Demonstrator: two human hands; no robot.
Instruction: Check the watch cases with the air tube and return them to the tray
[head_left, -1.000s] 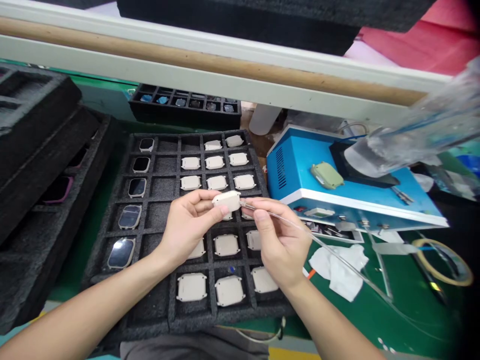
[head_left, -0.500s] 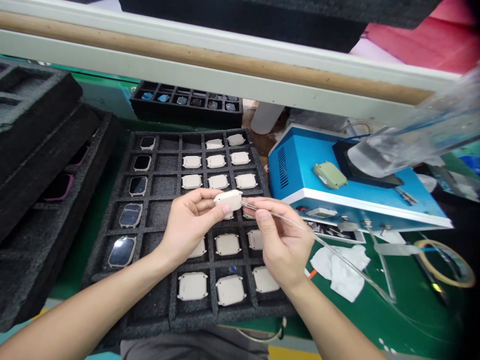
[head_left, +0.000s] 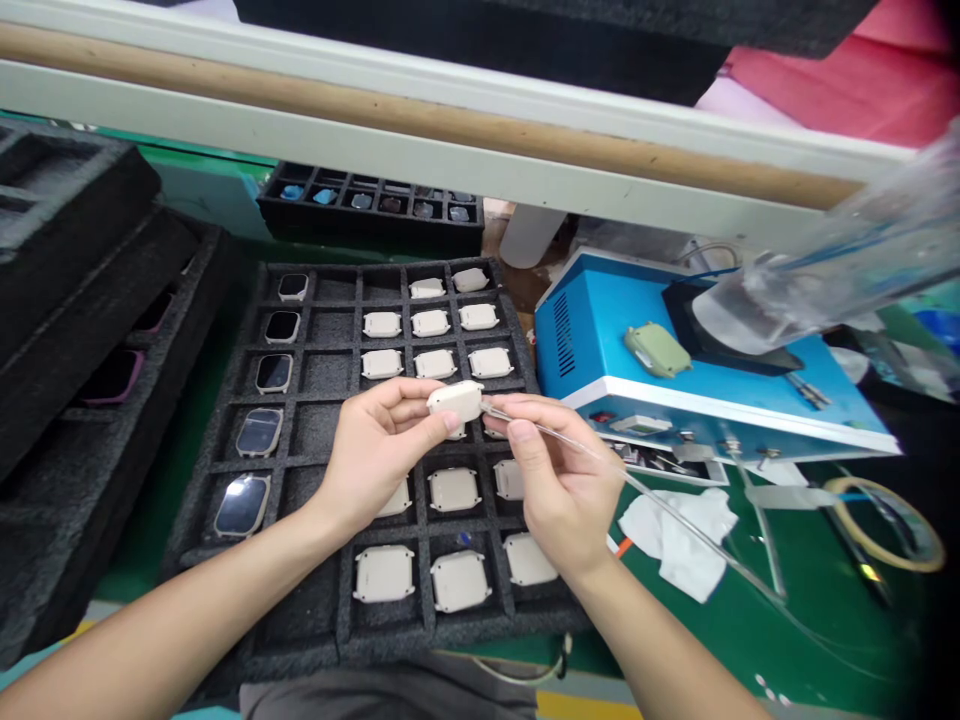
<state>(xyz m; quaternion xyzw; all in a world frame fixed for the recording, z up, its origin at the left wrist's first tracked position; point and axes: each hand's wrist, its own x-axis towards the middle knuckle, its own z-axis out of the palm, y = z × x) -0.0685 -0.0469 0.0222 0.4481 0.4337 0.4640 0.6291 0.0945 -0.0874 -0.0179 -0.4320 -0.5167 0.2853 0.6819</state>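
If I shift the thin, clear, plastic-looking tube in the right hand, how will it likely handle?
The thin, clear, plastic-looking tube is probably flexible, as it curves beyond the right hand. It looks light, being so slender. Its shiny surface suggests it may slip a little under a loose grip.

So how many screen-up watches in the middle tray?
5. The screen-up watches sit one each in the left column's five farthest cells of the middle tray. The left forearm covers that column's near end, so another may be hidden.

Workshop: gridded parts tray, blue machine
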